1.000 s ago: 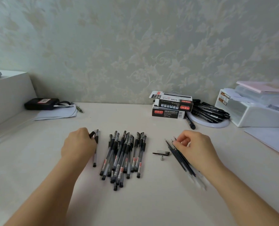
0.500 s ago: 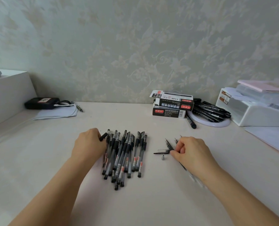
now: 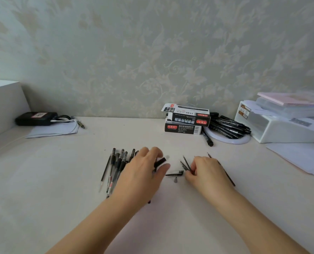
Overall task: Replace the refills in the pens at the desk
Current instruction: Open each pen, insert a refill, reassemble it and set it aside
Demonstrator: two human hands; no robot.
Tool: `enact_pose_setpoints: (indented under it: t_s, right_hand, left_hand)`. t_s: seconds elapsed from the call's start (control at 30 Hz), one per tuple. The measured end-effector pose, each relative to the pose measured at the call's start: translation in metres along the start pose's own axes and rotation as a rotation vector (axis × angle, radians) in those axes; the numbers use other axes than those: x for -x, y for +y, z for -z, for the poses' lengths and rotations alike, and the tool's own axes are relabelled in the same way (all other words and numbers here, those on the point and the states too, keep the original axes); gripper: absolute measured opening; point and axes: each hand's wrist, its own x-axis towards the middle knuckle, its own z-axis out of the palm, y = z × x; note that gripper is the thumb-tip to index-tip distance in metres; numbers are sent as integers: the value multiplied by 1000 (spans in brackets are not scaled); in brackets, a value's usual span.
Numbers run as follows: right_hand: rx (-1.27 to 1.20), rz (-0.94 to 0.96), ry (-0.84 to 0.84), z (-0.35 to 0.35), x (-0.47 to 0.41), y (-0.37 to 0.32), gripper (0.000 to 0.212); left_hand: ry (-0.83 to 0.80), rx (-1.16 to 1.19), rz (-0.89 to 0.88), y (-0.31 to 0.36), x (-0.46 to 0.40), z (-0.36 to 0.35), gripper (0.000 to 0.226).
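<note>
A pile of black gel pens (image 3: pixel 118 163) lies on the desk (image 3: pixel 60 180), partly hidden under my left hand (image 3: pixel 143 173). That hand is blurred; it grips a pen whose black cap (image 3: pixel 160 161) sticks out past the thumb. A single thin refill (image 3: pixel 104 170) lies left of the pile. My right hand (image 3: pixel 207 174) is curled over a bundle of dark refills (image 3: pixel 186 165) and pinches them. Between the hands lie a loose black pen part (image 3: pixel 174 173) and a small grey tip cone (image 3: pixel 175 180).
Two stacked black refill boxes (image 3: pixel 186 119) stand at the back, with more black pens (image 3: pixel 227 126) beside them. A white storage box (image 3: pixel 281 128) and papers (image 3: pixel 299 156) are at the right. A black device (image 3: pixel 36 118) on paper and a white box (image 3: pixel 2 103) are at the left.
My left hand has swept right across the pen pile with its pen, towards the loose parts. My right hand has closed tighter on the refills and shifted slightly left.
</note>
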Motion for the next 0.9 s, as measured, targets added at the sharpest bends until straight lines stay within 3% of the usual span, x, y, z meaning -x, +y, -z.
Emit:
enact_pose_setpoints:
  t_s: [0.23, 0.37, 0.43, 0.57, 0.63, 0.9]
  right_hand:
    - [-125, -23, 48, -3, -2, 5, 11]
    - [-359, -59, 163, 2, -5, 4, 10]
    - [-631, -98, 202, 8, -8, 0, 12]
    - [-1466, -198, 100, 15, -6, -11, 14]
    - [-1644, -232, 40, 13, -3, -15, 13]
    - [-1686, -253, -35, 7, -2, -16, 11]
  left_hand:
    - [-19, 5, -47, -2, 2, -1, 20]
    - [-35, 11, -79, -2, 3, -2, 17]
    - [-39, 23, -95, -1, 3, -2, 17]
    - [-49, 52, -113, 0, 3, -2, 14]
    - [-54, 65, -110, 0, 3, -2, 13]
    - [-47, 86, -131, -1, 3, -2, 12]
